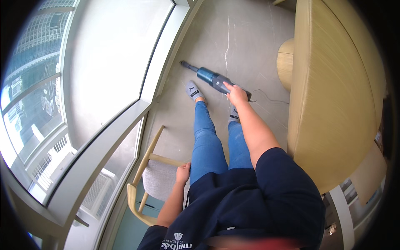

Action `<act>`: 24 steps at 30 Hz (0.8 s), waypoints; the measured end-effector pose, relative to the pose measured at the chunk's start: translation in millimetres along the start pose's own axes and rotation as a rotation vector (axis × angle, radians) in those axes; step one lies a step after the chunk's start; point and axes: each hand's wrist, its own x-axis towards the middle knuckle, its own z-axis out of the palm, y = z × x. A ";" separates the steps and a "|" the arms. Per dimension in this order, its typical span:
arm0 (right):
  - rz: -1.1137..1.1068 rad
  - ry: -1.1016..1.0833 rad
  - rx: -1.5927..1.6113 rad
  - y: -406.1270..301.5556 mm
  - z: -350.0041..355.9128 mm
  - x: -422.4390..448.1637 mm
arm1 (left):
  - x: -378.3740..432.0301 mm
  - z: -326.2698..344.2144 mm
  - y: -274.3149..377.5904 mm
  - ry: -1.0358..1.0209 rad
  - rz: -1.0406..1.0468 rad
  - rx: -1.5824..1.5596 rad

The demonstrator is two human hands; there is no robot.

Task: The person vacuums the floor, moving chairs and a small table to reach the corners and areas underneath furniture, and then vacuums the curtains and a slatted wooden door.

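A grey and teal handheld vacuum cleaner [207,76] is held low over the tiled floor, its narrow dark nozzle [185,64] pointing toward the base of the window wall. My right hand [238,94] grips its rear handle, with the index finger stretched along the top. Beside my left thigh hangs my left hand [183,172], fingers curled, close to the grey seat of a wooden chair [159,176]. Whether anything lies inside those fingers is hidden. My feet wear grey slippers or socks; the left one [194,90] is just behind the nozzle.
A large wooden table [337,103] with a rounded edge and a thick wooden leg [285,64] stands on my right. A thin cord [272,99] lies on the floor near it. Framed glass [109,56] runs along my left. The floor [250,40] has white veins.
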 end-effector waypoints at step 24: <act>0.146 0.036 0.216 -26.6 -62.0 59.4 | 40.9 -158.2 167.6 -0.168 0.222 0.418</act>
